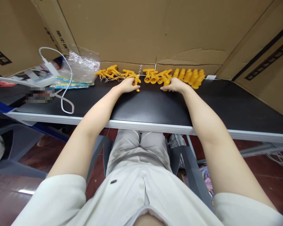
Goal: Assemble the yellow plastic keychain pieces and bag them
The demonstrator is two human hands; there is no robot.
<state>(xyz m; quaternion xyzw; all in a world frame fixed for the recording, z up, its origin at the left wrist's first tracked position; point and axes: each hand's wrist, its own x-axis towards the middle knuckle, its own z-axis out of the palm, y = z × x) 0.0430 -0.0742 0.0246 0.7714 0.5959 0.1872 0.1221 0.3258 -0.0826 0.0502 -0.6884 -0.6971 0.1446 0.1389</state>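
Note:
My left hand (126, 85) is closed around the yellow handle of a corkscrew (137, 82); a metal spiral points up above it. My right hand (176, 84) grips a yellow bell-shaped sleeve (166, 83) near the tabletop, its fingers partly hidden. Left of my left hand lies a pile of yellow corkscrews (111, 72) with bare metal spirals. Between my hands, toward the back, are several yellow T-handled pieces (153, 75) with round flared ends facing me. Beyond my right hand, yellow sleeves (191, 76) are bunched in rows.
The black table (151, 106) has a metal front edge and a cardboard wall (167, 31) behind it. At the left lie clear plastic wrap (82, 64), colourful packets (70, 83) and a white cable (72, 73). A small white piece (211, 77) lies at the back right.

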